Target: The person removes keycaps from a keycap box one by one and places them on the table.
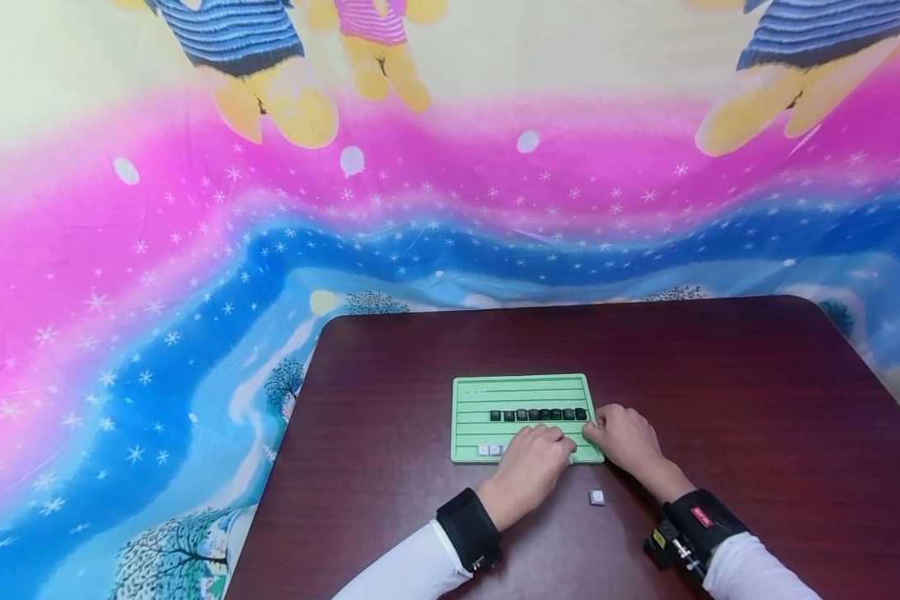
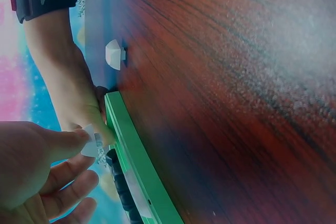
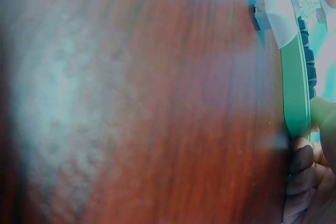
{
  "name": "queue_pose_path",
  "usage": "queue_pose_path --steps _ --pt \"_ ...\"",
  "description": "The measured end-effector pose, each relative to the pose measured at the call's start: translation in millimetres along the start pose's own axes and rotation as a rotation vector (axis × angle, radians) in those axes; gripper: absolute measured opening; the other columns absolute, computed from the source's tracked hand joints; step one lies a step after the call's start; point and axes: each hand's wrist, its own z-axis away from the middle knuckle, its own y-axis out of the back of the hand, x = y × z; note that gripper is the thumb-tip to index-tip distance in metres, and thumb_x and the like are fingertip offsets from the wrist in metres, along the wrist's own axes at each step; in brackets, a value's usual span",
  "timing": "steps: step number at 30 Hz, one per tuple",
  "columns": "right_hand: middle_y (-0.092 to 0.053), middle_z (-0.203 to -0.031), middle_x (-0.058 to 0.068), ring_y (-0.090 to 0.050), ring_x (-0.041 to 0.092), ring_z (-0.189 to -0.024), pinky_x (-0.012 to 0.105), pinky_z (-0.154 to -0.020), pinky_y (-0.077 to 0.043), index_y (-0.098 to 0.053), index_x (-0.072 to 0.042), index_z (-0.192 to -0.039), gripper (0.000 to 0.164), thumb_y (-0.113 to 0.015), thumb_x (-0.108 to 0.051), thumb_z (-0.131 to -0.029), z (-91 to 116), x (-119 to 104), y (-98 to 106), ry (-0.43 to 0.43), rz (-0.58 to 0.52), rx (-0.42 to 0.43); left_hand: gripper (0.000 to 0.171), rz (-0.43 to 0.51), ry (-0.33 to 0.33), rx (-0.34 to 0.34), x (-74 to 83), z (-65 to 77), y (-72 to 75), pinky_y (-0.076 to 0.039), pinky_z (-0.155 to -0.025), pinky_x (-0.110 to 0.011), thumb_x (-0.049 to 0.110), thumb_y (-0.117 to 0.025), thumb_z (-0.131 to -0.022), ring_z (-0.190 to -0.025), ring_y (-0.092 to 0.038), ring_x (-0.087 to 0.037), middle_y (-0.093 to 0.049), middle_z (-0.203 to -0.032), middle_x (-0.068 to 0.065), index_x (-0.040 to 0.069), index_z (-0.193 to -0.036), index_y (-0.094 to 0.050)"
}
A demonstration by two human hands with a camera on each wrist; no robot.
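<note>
My left hand is over the front part of a light green ridged tray. Between its thumb and index finger it pinches a white keycap; the other fingers are loosely bent. The tray's right edge is gripped by my right hand, thumb on top and the other fingers curled by the side in the right wrist view. A row of several black keycaps sits across the tray's middle. White keycaps stand along its front row, partly hidden behind the left hand.
One loose white keycap lies on the dark red-brown table, in front of the tray and between the two forearms. A colourful printed cloth hangs behind the table. Both wrists wear black straps, and a small device sits on the right strap.
</note>
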Motion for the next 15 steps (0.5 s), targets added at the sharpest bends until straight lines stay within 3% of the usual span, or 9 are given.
queue_pose_path --steps 15 --pt "-0.022 -0.049 -0.006 -0.017 0.012 -0.047 0.027 -0.044 -0.015 -0.031 -0.016 -0.054 0.033 -0.056 -0.021 -0.074 -0.5 3.4 -2.9 -0.003 -0.013 -0.011 0.009 0.049 0.007 -0.01 2.0 5.0 3.6 -0.042 -0.063 -0.021 0.029 -0.065 -0.084 -0.078 -0.056 -0.006 -0.062 -0.087 0.011 0.025 -0.091 -0.068"
